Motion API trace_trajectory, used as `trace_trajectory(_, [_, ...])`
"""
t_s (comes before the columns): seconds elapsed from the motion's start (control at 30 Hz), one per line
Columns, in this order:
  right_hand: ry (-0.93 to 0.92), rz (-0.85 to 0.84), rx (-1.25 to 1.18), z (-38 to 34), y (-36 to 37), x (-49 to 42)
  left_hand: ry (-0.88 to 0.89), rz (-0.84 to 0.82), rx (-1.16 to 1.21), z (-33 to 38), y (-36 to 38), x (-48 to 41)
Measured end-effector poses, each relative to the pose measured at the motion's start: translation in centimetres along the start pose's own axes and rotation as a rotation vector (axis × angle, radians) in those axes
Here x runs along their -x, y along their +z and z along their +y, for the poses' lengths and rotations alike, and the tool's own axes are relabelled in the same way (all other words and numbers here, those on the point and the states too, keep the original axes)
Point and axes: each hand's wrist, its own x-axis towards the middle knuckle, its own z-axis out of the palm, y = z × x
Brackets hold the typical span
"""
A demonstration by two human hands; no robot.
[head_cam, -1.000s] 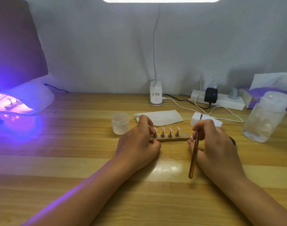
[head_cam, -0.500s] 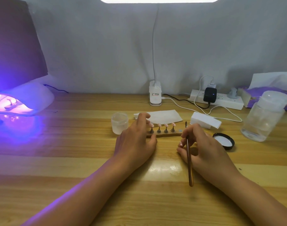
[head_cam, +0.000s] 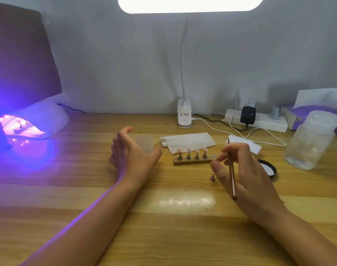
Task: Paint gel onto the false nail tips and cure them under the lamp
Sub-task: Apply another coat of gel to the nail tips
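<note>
The left hand (head_cam: 133, 154) hangs open just above the light wooden table (head_cam: 87, 189), palm turned to the right; its fingers (head_cam: 125, 132) are loosely extended and the thumb points towards the holder; it grips nothing, and whether it touches the small clear round jar (head_cam: 144, 144) behind it cannot be told. The right hand (head_cam: 246, 173) pinches a thin copper-handled brush (head_cam: 231, 173) between thumb and curled forefinger, bristle end pointing away from the person, handle end lying across the palm; the other fingers are loosely bent.

Between the hands lies a short brown wooden holder bar (head_cam: 192, 161); four pale pink false nail tips (head_cam: 192, 150) stand on it in a row on small metal pegs, and a bare metal disc (head_cam: 213, 156) shows at its right end. A fifth pink nail tip on its own peg (head_cam: 212, 177) stands on the table nearer the person, just beside the right thumb and partly hidden by it.

The white domed curing lamp (head_cam: 39, 120) glows violet at the far left, well apart from the tips; a folded white tissue (head_cam: 186, 142) lies behind the bar; a black round lid (head_cam: 269, 167) lies near a clear plastic bottle (head_cam: 311, 143) on the right.
</note>
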Motion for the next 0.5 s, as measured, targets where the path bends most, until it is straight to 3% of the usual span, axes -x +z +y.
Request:
trace_trajectory(0.1, [-0.058, 0.046, -0.017, -0.2, 0.1, 0.2, -0.104, -0.173, -0.031, -0.6, 0.2, -0.6])
trace_trajectory(0.2, [-0.076, 0.078, -0.033, -0.4, 0.2, 0.3, -0.05, -0.126, 0.15, -0.2, -0.1, -0.4])
trace_trajectory(0.33, [-0.051, 0.221, -0.11, -1.3, -0.1, 0.3, 0.374, 0.05, 0.262, 1.3, -0.6, 1.5])
trace_trajectory(0.5, [-0.188, 0.327, -0.184, -3.5, -1.2, 0.7, 0.846, -0.178, 0.047, 2.5, -0.1, 4.0])
